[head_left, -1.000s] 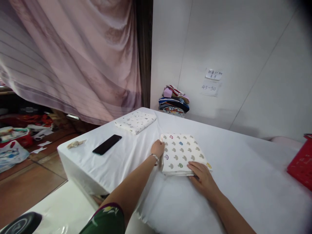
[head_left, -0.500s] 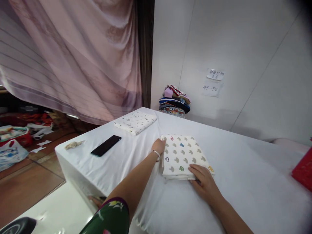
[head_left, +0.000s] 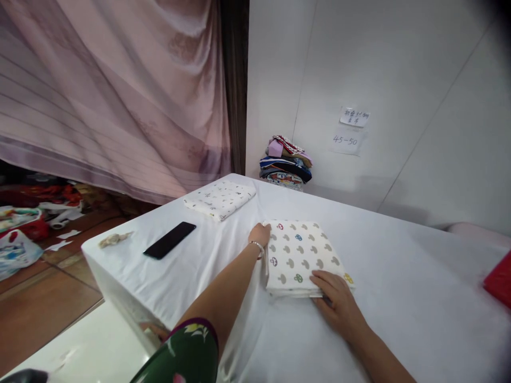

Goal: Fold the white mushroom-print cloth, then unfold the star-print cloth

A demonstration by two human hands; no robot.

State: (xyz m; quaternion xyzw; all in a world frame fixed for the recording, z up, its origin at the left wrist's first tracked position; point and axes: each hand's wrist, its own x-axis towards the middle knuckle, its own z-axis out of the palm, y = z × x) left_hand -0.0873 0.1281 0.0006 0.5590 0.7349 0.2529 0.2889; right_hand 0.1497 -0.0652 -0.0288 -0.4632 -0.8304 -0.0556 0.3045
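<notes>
A folded white cloth (head_left: 301, 255) printed with small mushrooms lies flat on the white-covered table (head_left: 407, 282). My left hand (head_left: 260, 235), with a bracelet at the wrist, is closed on the cloth's left edge near the far corner; its fingertips are partly hidden. At the near right edge, my right hand (head_left: 335, 298) grips the cloth, fingers on top and thumb at the side below. Another folded white cloth (head_left: 221, 199) with a small dark print rests farther back on the left.
A black phone (head_left: 170, 240) and a small beige object (head_left: 114, 240) lie near the table's left edge. Folded fabrics (head_left: 286, 164) are stacked against the wall by the far edge. Something red (head_left: 499, 282) stands at the far right. A pink curtain (head_left: 159, 96) hangs behind.
The view has shifted slightly. Both hands keep their places on the mushroom cloth, which looks nearly unchanged.
</notes>
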